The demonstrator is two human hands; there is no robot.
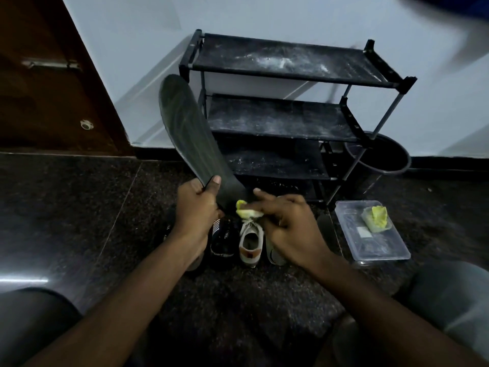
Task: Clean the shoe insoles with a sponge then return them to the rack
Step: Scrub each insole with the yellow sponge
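My left hand (197, 206) grips the heel end of a long dark insole (186, 133), which stands tilted up and to the left in front of the rack. My right hand (287, 223) holds a yellow-green sponge (246, 211) against the insole's lower end, its fingers covering most of the sponge. The black shoe rack (291, 75) stands against the wall with dusty shelves. On the floor below my hands lie a black shoe (223, 241) and a white shoe (250, 242).
A clear plastic box (375, 239) with a second yellow-green sponge (378, 217) on it sits at the right. A dark round bin (381, 157) stands beside the rack. Another dark insole (326, 229) lies near the box. A brown door (47, 88) is at the left.
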